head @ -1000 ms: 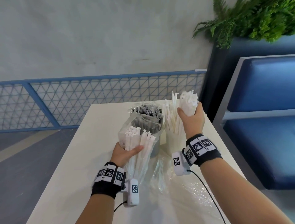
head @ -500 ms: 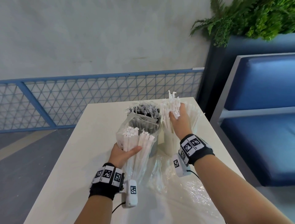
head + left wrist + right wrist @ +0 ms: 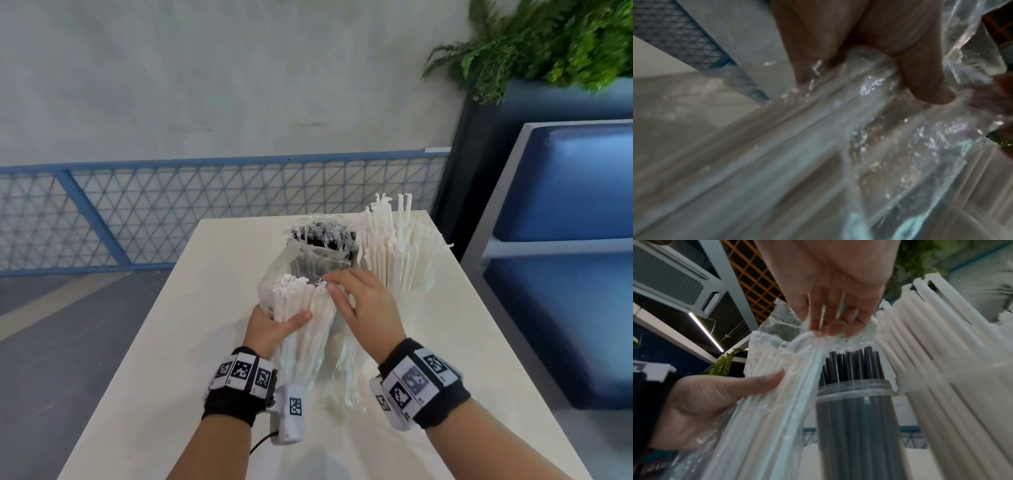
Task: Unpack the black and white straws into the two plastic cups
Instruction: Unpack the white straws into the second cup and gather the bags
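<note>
The left hand (image 3: 274, 325) is wrapped round a clear bag (image 3: 270, 284) w/ white straws (image 3: 291, 294) inside, thumb across the front, holding it up off the table (image 3: 164, 342). The right hand (image 3: 363, 301) sits at the bag's mouth. Its fingers (image 3: 830, 321) are long and mostly straight, tips at the top of the plastic, & it has hold of nothing yet, as far as the right wrist view shows.

Behind the bag stands the cup w/ black straws (image 3: 325, 246), already full. Right beside it is the cup w/ white straws (image 3: 397, 260), packed and fanning out at the top.

The step, I think: grab more white ones from the bag and put them in the white cup.

How to do it well:
- Keep the left grip snug so the bag doesn't slide down.
- Pinch the paper-wrapped tops only, not the plastic too.
- Take a small bunch. A big one may not fit, bc that cup looks crowded.
- Pull straight up, then go over the black cup, not through it.
- Push the bunch down gently so the cup doesn't tip.
</note>
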Demonstrator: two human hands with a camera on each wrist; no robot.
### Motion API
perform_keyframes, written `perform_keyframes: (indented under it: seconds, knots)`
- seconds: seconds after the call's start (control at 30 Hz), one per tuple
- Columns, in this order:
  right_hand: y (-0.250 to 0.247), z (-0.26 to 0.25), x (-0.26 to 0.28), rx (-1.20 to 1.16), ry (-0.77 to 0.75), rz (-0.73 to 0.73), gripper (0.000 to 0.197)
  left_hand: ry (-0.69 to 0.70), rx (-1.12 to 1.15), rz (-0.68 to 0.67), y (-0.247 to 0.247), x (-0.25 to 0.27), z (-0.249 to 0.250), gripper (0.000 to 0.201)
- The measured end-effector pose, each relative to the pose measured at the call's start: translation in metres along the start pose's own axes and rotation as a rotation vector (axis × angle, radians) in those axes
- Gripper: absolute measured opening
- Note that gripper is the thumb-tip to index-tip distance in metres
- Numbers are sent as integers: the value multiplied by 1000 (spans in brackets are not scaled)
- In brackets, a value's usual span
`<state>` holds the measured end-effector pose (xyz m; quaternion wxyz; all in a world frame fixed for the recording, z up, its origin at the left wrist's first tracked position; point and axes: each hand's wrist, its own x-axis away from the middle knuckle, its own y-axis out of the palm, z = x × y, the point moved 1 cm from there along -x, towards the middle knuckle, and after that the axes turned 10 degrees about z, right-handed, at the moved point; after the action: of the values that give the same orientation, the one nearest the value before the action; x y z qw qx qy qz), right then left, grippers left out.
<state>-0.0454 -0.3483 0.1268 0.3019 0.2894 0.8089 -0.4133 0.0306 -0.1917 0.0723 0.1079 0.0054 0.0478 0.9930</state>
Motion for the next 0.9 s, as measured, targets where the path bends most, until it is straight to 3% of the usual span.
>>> perform_keyframes:
  seconds: [0.17, 0.27, 0.43, 0.53, 0.6, 0.7, 0.77, 0.9]
  knots:
    - [5, 1, -6, 53, 215, -241, 27, 8, -64, 28, -2, 1, -1, 40]
    - [6, -4, -9, -9, 208, -243, 23, 1, -44, 55, -3, 2, -1, 43]
    - [4, -8, -16, 24, 247, -460, 46, -5, -103, 23, -6, 0, -4, 47]
    - [8, -8, -16, 13, 169, -556, 49, 6, -95, 1, -6, -1, -7, 58]
    - [12, -9, -12, -85, 129, -575, 50, -5, -73, -27, -7, -2, -7, 76]
    - [18, -10, -4, -190, 96, -519, 37, -36, -13, -107, -10, 0, -6, 68]
    - [20, -11, -1, -178, 140, -492, 24, -45, 15, -171, -11, 3, -3, 69]
    - [26, -10, -2, -162, 308, -405, 26, -44, 46, -163, -13, 5, -3, 78]
